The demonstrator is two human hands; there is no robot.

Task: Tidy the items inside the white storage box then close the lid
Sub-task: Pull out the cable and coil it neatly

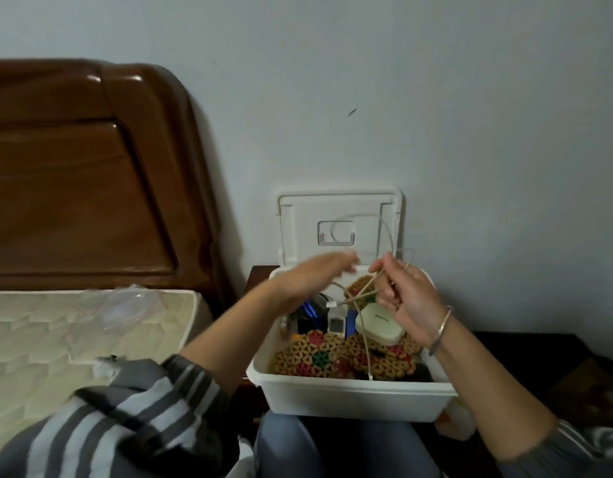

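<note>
Just above the open box (350,398), both hands work a thin white cable (363,289). The right hand (405,298), with a bracelet (441,331) on its wrist, pinches the cable between curled fingers. The left hand (312,274) is blurred, so I cannot tell whether it grips anything. The lid (339,208) stands upright against the wall. Inside lie woven coasters (315,353) and a cream case (379,324). The box sits beside the mattress (57,339).
</note>
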